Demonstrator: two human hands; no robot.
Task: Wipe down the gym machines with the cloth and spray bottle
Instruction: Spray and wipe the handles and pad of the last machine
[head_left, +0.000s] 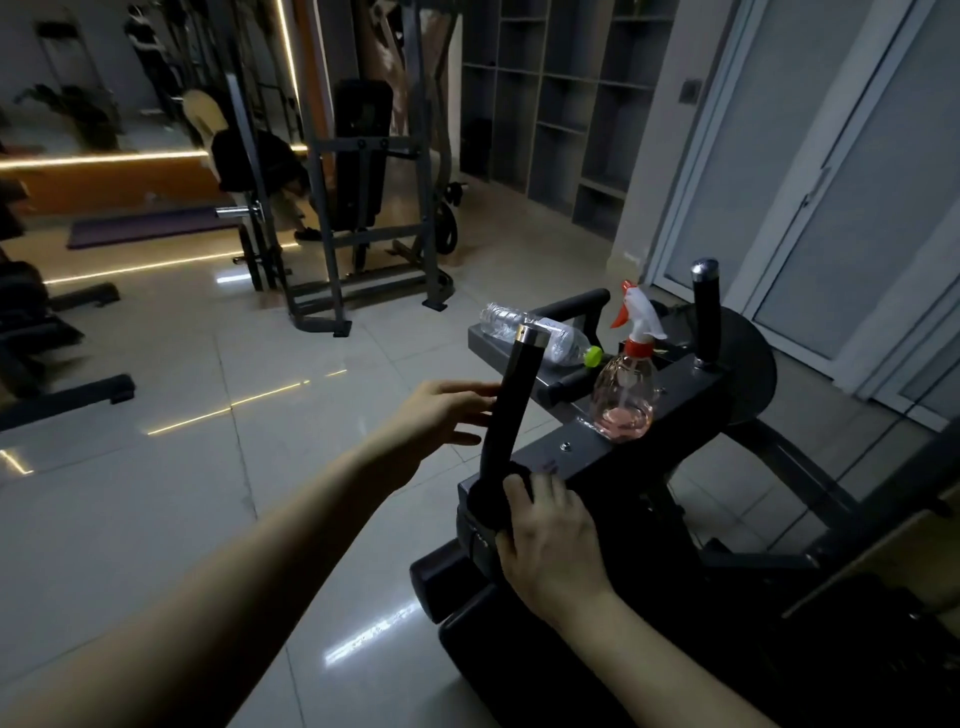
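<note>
At the base of the black foam upright handle (511, 395), the right hand (550, 540) grips a dark cloth (485, 496), apparently mid-wipe. The left hand (441, 415) is open just beside it. A clear pink-tinted spray bottle (626, 389) stands beyond. The next move is probably an upward stroke.

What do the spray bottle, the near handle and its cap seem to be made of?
Spray bottle: likely clear glossy plastic; pink liquid shows through its wall. Near handle: matte black grip, perhaps rubber or foam; it gives no shine. Cap: seemingly polished metal; it glints silver.
</note>
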